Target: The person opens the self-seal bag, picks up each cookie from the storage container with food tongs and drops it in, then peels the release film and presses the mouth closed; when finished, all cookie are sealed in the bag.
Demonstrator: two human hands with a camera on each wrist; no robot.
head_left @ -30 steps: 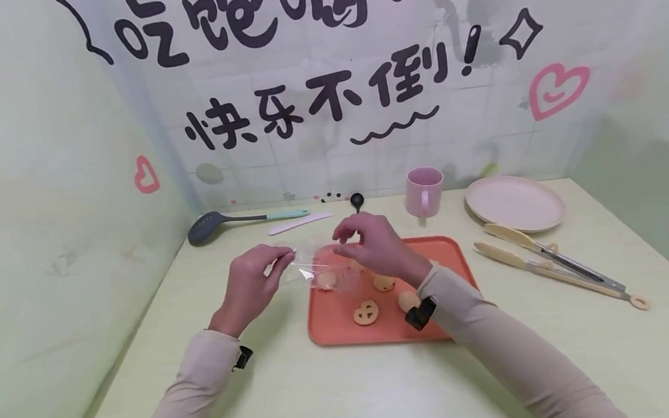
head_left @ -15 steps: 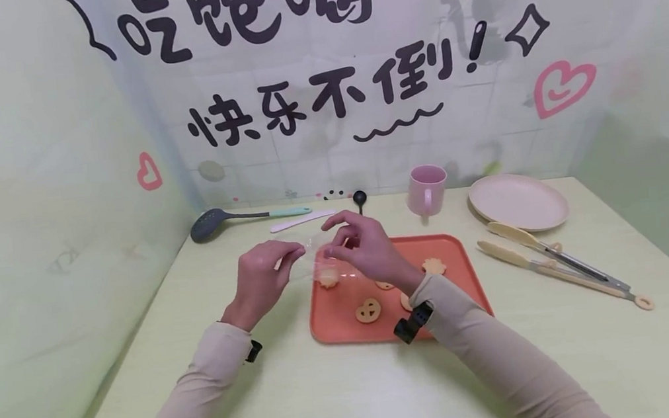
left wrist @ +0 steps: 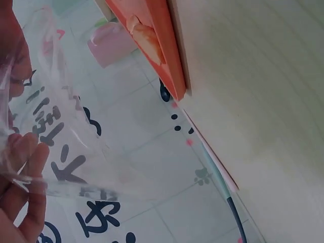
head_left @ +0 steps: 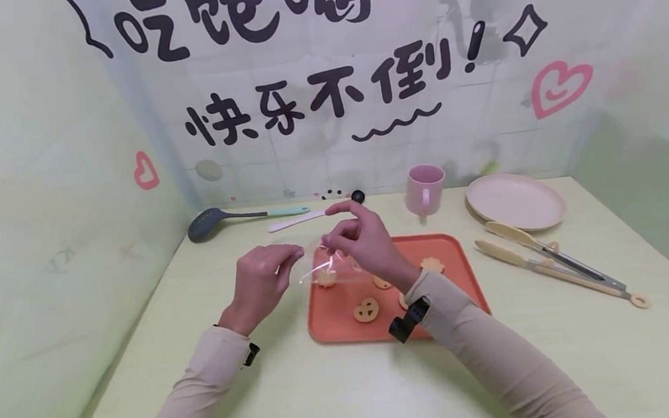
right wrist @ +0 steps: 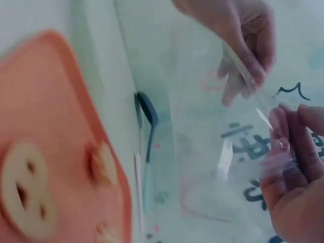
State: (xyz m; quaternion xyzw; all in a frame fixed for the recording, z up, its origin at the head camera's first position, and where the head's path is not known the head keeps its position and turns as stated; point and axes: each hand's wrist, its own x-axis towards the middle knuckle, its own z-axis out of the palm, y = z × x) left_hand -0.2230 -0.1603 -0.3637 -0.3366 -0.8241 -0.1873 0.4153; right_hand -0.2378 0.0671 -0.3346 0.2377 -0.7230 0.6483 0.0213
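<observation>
A clear plastic bag (head_left: 341,269) hangs between my hands above the left part of an orange tray (head_left: 333,327). My left hand (head_left: 259,278) pinches its edge between thumb and fingers. My right hand (head_left: 368,239) pinches the bag's upper edge with the thumb and curled fingers, while its index finger extends above. In the right wrist view the bag (right wrist: 202,152) looks spread and see-through, with nothing inside. Beneath it on the tray lie a pretzel-shaped cookie (head_left: 366,310), a scalloped cookie (head_left: 432,265) and several others, partly hidden by the right arm and the bag.
Along the back lie a slotted spoon (head_left: 207,225), a pale pink knife (head_left: 294,222) and a small black spoon (head_left: 358,196). A pink mug (head_left: 425,191) and a pink plate (head_left: 516,203) stand back right. Tongs (head_left: 555,268) lie right of the tray.
My right hand has gone from hovering over the bag with parted fingers to pinching its edge, shifting slightly left. My left hand has moved a little right, closer to it.
</observation>
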